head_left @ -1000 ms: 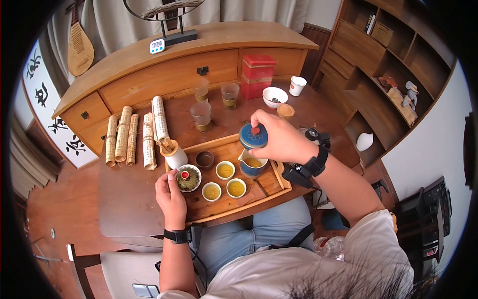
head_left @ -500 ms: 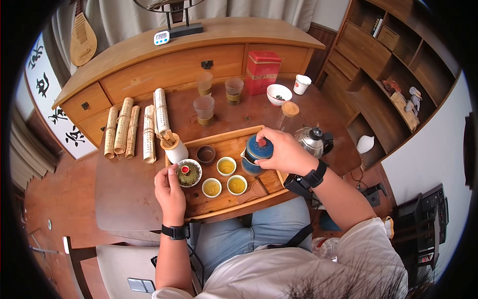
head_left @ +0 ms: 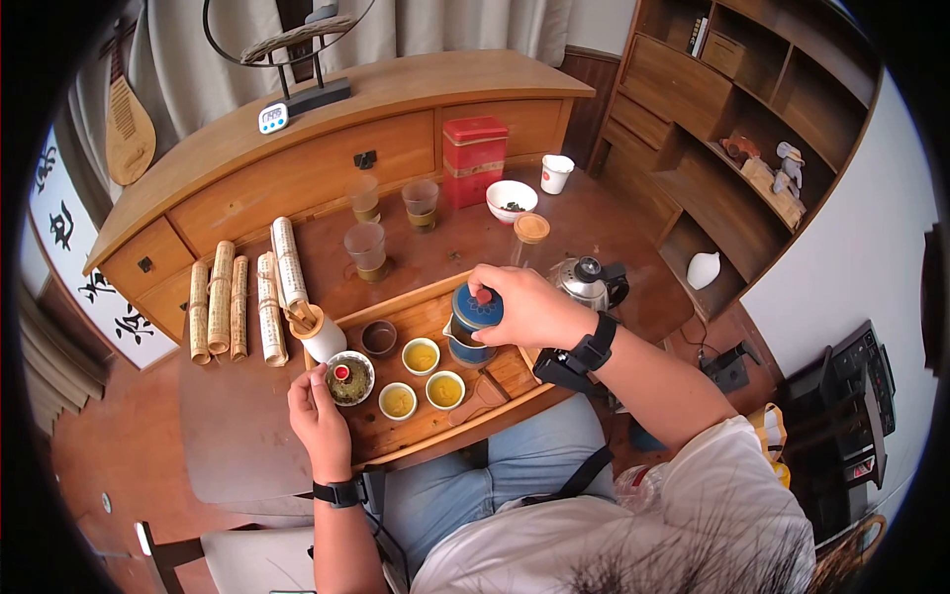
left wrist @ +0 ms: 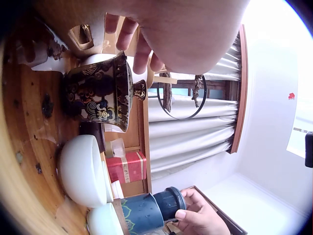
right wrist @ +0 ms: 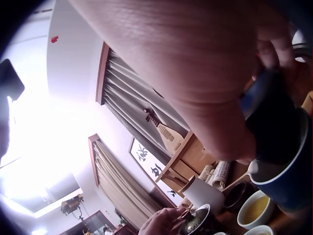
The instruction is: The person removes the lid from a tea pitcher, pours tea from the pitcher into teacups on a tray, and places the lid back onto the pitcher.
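My right hand (head_left: 529, 309) pinches a round blue lid (head_left: 473, 315) with a red knob. In the left wrist view a dark cylindrical part (left wrist: 168, 203) joined to this lid stands partly out of the blue pitcher (left wrist: 144, 215). My left hand (head_left: 319, 416) is beside a lidded gaiwan (head_left: 353, 391) at the tray's left end, its thumb and fingers close to the rim. In the left wrist view those fingers hang loosely behind the dark patterned gaiwan (left wrist: 95, 93). Three small white cups (head_left: 422, 356) of yellow tea stand between the hands.
The wooden tray (head_left: 416, 297) also bears a dark cup (head_left: 378, 338), a white tool holder (head_left: 325, 342) and a wooden piece (head_left: 477, 401). Behind are glasses (head_left: 366, 247), a red tin (head_left: 475, 163), a white bowl (head_left: 512, 198) and a corked jar (head_left: 531, 230). A kettle (head_left: 584, 285) stands right; scrolls (head_left: 220, 302) lie left.
My right hand has brought the lid from above the pitcher down to its mouth. My left hand stays by the gaiwan. The head view has shifted.
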